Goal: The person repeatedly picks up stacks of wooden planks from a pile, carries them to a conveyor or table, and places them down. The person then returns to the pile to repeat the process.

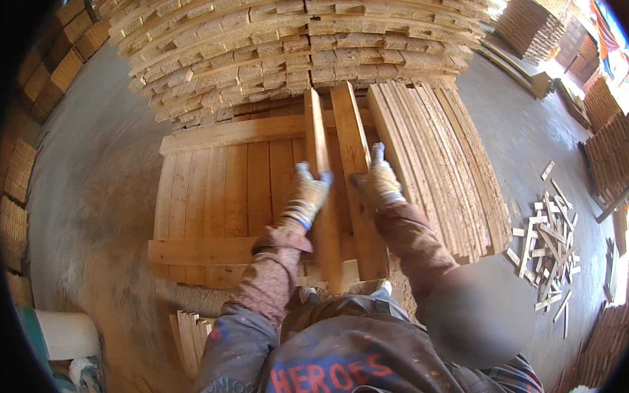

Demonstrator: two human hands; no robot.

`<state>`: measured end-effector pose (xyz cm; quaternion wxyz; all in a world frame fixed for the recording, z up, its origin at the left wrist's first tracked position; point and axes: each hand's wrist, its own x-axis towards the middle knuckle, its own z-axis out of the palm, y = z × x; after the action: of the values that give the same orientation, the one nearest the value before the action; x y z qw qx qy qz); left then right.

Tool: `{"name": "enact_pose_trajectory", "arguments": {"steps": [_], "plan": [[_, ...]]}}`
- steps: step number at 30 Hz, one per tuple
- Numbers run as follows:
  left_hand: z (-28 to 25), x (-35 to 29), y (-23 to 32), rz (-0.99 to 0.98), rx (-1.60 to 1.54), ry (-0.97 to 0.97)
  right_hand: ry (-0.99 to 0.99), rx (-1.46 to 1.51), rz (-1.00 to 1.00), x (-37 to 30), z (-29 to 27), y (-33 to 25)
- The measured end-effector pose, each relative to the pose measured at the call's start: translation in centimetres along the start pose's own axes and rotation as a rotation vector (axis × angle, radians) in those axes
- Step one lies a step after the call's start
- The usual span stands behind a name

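Wooden planks rest on the bench: left hand fingers clamp the narrow plank, right hand fingers clamp the wider plank.

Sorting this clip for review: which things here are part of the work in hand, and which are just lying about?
In hand:
- left hand on the narrow plank
- right hand on the wider plank
- wooden panel beneath both planks
- row of planks on edge beside it

Lying about:
- big plank stack
- offcuts on the floor
- white roll
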<state>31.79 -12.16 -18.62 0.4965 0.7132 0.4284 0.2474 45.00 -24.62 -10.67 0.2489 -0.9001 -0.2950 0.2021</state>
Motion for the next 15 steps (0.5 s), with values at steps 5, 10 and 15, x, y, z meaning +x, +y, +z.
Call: {"name": "enact_pose_trajectory", "arguments": {"steps": [5,10,15], "plan": [[-4.3,-0.8,-3.0,0.232,-0.12,-0.443,-0.14,-0.091,-0.034,-4.5,3.9,-4.6],[-20.0,-9.5,2.0,0.348,1.198,-0.759,-0.092,-0.209,0.039,-5.3,1.6,-3.4],[-26.9,-8.5,-10.9,0.453,1.244,-0.57,-0.085,1.084,-0.117,-10.1,-2.8,-2.7]]}}
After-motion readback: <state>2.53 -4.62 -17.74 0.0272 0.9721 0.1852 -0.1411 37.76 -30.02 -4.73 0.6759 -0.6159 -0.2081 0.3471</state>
